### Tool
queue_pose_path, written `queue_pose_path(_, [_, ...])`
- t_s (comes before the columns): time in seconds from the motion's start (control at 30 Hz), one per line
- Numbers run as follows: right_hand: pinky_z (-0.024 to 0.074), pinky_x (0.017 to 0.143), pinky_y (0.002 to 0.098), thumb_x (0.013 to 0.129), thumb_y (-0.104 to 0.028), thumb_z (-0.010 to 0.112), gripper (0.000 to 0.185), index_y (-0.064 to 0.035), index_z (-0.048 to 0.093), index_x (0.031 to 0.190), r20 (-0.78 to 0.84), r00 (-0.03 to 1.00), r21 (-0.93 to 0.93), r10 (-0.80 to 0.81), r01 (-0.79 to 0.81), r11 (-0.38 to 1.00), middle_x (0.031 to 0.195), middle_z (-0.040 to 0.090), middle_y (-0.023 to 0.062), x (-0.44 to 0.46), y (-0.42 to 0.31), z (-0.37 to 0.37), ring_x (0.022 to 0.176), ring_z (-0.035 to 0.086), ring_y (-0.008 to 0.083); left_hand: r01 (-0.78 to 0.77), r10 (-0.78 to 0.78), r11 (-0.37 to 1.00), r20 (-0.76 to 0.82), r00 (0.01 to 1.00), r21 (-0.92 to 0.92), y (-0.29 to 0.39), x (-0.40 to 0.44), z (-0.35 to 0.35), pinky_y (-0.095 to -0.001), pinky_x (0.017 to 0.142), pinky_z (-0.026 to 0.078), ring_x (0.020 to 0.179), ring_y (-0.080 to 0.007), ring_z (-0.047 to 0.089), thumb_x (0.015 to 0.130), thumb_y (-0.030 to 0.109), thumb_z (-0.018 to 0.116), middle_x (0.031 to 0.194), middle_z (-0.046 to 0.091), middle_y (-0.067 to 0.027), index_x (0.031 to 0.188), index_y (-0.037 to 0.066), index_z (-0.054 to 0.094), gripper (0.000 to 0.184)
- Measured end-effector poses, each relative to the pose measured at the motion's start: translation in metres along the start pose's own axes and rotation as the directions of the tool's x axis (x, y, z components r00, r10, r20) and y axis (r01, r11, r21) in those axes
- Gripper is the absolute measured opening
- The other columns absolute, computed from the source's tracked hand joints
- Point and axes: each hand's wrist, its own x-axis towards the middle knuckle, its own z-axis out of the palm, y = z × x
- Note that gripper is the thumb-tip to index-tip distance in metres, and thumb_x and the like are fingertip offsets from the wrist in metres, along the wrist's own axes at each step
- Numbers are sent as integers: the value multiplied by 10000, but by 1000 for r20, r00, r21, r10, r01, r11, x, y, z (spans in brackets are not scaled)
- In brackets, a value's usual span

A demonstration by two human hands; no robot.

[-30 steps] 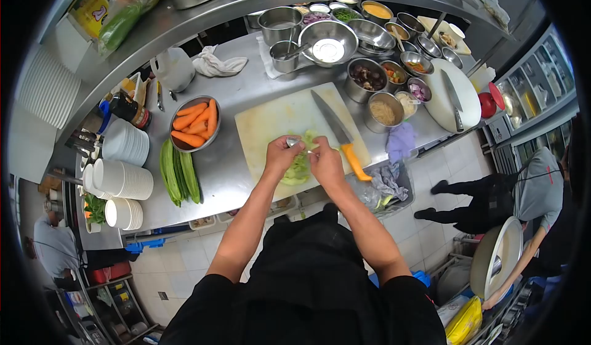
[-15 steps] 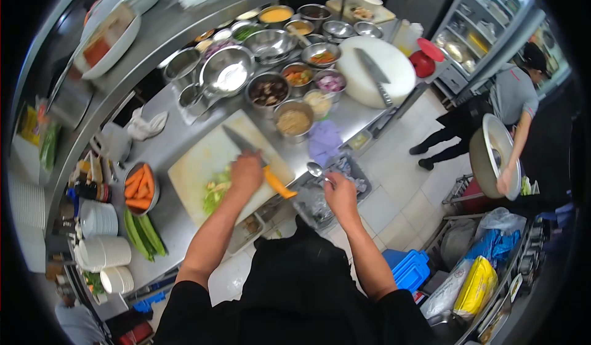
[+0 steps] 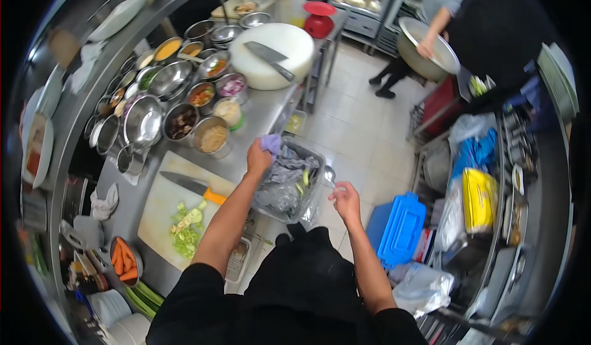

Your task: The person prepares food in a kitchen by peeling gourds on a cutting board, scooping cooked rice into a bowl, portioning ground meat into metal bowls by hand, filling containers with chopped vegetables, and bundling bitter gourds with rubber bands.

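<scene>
My left hand (image 3: 258, 158) is closed on a bunched purple cloth (image 3: 271, 144) by the table's front edge. In my right hand (image 3: 346, 202) is a metal spoon (image 3: 330, 174), held out over the floor to the right of a grey bin (image 3: 319, 167). The bin is lined with plastic and has green scraps in it. A knife (image 3: 181, 182) with a yellow handle lies on the white cutting board (image 3: 161, 204). Beside its handle is a heap of chopped pale green vegetable (image 3: 187, 226).
Metal bowls of ingredients (image 3: 212, 137) crowd the table's back. A cleaver (image 3: 269, 59) rests on a round white block (image 3: 246, 77). A blue lidded box (image 3: 397, 228) stands at right. Farther off, another person (image 3: 438, 6) carries a large basin (image 3: 409, 52).
My left hand has left the knife, which stays on the board, and has picked up the purple cloth. My right hand still holds the spoon. The view has swung to the right.
</scene>
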Motion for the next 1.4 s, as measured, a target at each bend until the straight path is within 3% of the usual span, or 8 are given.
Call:
queue_pose_path(0.1, [400,469,247,884,-72,516,176,-25,542,1051,51,993,112,108,-113,987,652,614,60,11,-26,-13,517,511,90,292,21,474,343,939,-831,54,-37,23,-359,827,502,904,-196,634,851,75,607,1029,649,-60,1103,64,577,254])
queue_pose_path(0.17, [350,421,239,870,-55,520,190,-25,553,1054,109,990,118,86,-99,988,644,598,51,27,-38,-18,470,455,77,436,167,308,500,850,-845,101,-68,39,-295,844,484,950,-169,613,869,47,601,1061,626,-35,1152,54,548,288])
queue_pose_path(0.53, [439,520,328,827,-71,533,89,-6,553,885,-80,995,-78,51,-58,995,631,602,99,76,-53,-222,546,571,161,-400,317,838,-266,910,-370,280,-27,261,-411,698,489,796,-347,652,721,-26,560,859,655,-197,961,26,543,247])
queue_pose_path(0.7, [447,514,308,882,-100,528,100,-11,543,927,-274,961,90,32,-7,996,614,603,85,84,-50,-359,550,590,147,-287,410,846,205,889,-449,348,-7,318,-313,819,489,907,-184,630,793,55,601,985,665,-87,1124,13,566,336])
queue_pose_path(0.87, [364,431,268,870,-99,548,124,-46,545,982,-443,896,140,-36,109,984,611,581,39,107,-31,-429,474,478,85,307,389,596,601,698,-742,419,-76,390,-309,869,486,973,-177,603,854,8,522,1075,615,-68,1211,26,514,358])
queue_pose_path(1.13, [489,557,337,815,-98,557,95,-50,610,879,-452,888,-113,87,-154,982,660,637,107,118,-77,-555,573,622,192,-292,615,667,285,735,-686,494,-18,525,-323,910,451,1016,-199,593,744,72,694,1073,622,-114,1183,-23,525,480])
queue_pose_path(1.27, [479,625,322,860,-146,580,112,-47,631,852,-818,513,-328,-261,-43,944,700,642,108,140,-150,-701,669,640,209,-331,650,726,446,615,-603,422,99,592,-333,865,478,979,-248,624,763,250,711,1049,643,-153,1088,-24,592,441])
queue_pose_path(1.4, [505,682,388,793,-176,592,151,-55,679,817,-900,4,-392,-436,-447,804,787,677,170,170,-168,-886,742,654,345,-341,394,911,735,552,-232,301,175,614,-440,578,495,623,-352,610,796,396,617,692,615,-137,805,60,562,341])
